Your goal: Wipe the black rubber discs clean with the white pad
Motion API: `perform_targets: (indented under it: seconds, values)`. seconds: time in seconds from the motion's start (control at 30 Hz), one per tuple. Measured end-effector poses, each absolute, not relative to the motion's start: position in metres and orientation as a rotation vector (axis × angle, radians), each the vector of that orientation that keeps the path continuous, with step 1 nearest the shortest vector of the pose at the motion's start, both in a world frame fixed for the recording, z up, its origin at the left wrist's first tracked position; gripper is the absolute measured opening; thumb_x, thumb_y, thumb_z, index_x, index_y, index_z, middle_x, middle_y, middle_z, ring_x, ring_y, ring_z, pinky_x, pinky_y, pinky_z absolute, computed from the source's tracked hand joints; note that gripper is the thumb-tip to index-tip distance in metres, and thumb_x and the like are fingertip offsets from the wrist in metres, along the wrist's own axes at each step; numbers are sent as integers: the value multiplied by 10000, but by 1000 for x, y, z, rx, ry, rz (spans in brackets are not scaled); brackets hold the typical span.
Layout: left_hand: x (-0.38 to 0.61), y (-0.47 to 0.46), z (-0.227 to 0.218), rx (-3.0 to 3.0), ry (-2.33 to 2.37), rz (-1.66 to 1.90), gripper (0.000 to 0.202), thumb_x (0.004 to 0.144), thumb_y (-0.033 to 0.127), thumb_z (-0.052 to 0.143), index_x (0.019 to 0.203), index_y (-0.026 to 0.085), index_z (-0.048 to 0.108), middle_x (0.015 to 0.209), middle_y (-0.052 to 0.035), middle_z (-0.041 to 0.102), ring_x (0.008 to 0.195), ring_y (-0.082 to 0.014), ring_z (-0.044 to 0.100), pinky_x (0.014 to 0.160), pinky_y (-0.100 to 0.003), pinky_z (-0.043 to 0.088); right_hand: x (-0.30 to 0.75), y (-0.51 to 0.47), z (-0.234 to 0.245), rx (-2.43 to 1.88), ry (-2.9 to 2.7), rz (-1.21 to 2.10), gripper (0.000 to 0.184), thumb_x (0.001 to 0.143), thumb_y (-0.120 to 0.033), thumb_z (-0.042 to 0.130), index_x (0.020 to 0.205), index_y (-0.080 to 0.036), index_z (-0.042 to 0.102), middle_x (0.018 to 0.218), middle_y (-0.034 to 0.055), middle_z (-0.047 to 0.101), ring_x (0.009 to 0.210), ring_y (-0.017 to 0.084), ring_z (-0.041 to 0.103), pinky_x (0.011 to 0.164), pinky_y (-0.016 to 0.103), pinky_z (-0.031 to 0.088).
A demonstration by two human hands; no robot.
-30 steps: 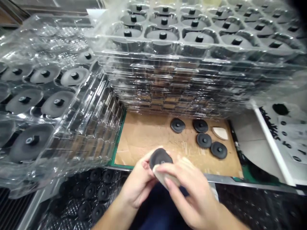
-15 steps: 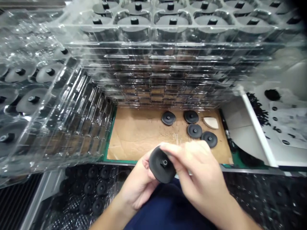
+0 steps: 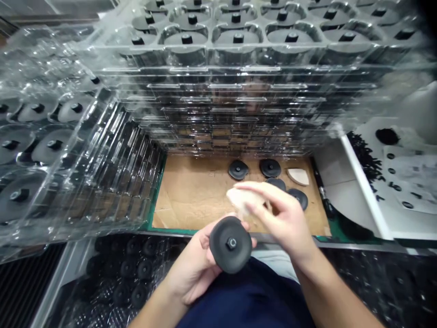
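Black disc in left hand, pale pad in right hand.

One head-worn camera looks forward and down at the hands.

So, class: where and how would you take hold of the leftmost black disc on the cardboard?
Pinch the rim of the black disc from above, at opposite edges: it lies flat on the cardboard, hub up, apart from the other discs, so its edge looks free all round.
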State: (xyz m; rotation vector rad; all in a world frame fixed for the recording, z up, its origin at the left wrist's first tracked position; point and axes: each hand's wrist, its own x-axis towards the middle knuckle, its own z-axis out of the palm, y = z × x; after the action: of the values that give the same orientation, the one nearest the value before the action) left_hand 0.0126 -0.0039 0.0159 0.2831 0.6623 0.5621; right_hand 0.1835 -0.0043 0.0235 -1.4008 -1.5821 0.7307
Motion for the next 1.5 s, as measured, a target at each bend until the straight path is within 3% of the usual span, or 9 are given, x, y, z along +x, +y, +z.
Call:
perform_targets:
  seconds: [0.2, 0.43, 0.6, 0.77, 0.9, 1.07, 1.2, 1.3, 1.5]
  values:
    - [2, -1, 6, 196, 602, 644, 523, 604, 297, 811, 1097, 203, 662, 1128, -73, 700, 987, -255, 675, 786, -280, 566, 195, -19, -64, -1766, -1455, 766, 280, 858, -329, 494, 994, -189, 695, 915, 85, 683, 768, 201, 649, 658, 327, 542]
    - [1, 3, 1, 136, 642, 713, 534, 589, 362, 804, 1070, 174, 672, 1068, -85, 712, 961, -228, 675, 818, -288, 559, 175, -53, -98, -1911, -1530, 560, 341, 871, -346, 507, 1148, -204, 648, 1173, 155, 528, 957, 269, 560, 856, 496, 485]
    - [-1, 4, -7, 105, 727, 785, 528, 593, 331, 809, 1076, 175, 663, 1148, -102, 683, 1042, -236, 641, 876, -302, 533, 176, -53, -105, -1890, -1576, 489, 363, 881, -331, 503, 1186, -179, 629, 1165, 170, 513, 836, 214, 563, 819, 447, 507]
    - [-4, 3, -12, 46, 769, 840, 498, 610, 296, 807, 1068, 168, 663, 1043, -81, 708, 963, -219, 669, 872, -304, 529, 183, -50, -109, -1863, -1554, 494, 307, 898, -324, 473, 1105, -185, 653, 935, 104, 618, 730, 182, 592, 678, 337, 531]
    - [-7, 4, -12, 39, 765, 845, 507, 629, 305, 794, 1100, 183, 651, 1052, -78, 707, 947, -213, 675, 899, -315, 516, 186, -32, -93, -1844, -1520, 517, 274, 898, -311, 475, 1065, -181, 650, 796, 60, 666, 578, 149, 562, 565, 285, 505]
    - [-8, 4, -12, 119, 750, 841, 529, 595, 340, 813, 1077, 180, 663, 1095, -85, 694, 963, -199, 656, 863, -278, 521, 153, -7, -18, -1727, -1488, 534, 228, 915, -268, 471, 1089, -210, 606, 967, 52, 670, 757, 148, 611, 642, 257, 513]
    - [-15, 4, -9, 175, 830, 818, 568, 544, 281, 846, 1076, 206, 662, 990, -41, 712, 934, -182, 650, 823, -234, 515, 120, -6, 39, -1327, -1725, 785, 202, 888, -129, 470, 1023, -160, 617, 911, 58, 669, 823, 137, 618, 729, 235, 510]
    - [-18, 2, -5, 221, 877, 847, 577, 494, 224, 864, 1039, 222, 676, 991, -20, 709, 924, -180, 648, 808, -222, 513, 112, -4, 51, -1322, -1856, 986, 189, 873, -96, 483, 953, -162, 641, 803, 26, 654, 707, 110, 613, 653, 199, 500]
    - [-18, 3, 7, 278, 814, 822, 422, 543, 297, 844, 933, 196, 719, 781, 4, 712, 721, -118, 644, 833, -226, 499, 107, -5, 45, -1184, -1753, 714, 248, 896, -101, 445, 1093, -119, 595, 856, 79, 668, 784, 149, 615, 722, 262, 519]
